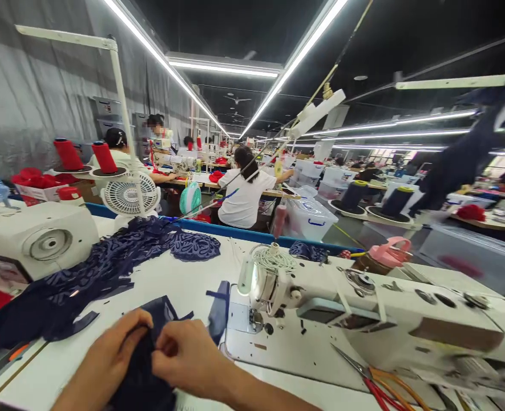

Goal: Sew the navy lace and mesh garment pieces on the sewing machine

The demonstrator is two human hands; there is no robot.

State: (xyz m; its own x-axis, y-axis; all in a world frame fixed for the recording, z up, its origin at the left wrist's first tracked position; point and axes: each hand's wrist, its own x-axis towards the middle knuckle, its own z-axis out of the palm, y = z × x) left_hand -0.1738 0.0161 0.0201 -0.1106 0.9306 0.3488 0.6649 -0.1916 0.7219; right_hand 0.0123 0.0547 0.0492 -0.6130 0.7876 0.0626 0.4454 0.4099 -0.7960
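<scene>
Both of my hands are closed on one piece of dark navy fabric above the white table, left of the sewing machine. My left hand pinches its upper left edge between thumb and fingers. Close beside it, my right hand pinches the same cloth with curled fingertips. The fabric hangs down between the hands, and its lower part runs out of view. A blue-grey fabric strip lies near the needle plate of the white sewing machine.
Navy cut pieces are heaped along the left. Scissors with red and orange handles lie before the machine. Another machine and a white fan stand left. A seated co-worker is ahead. A pink-lidded bottle stands behind the machine.
</scene>
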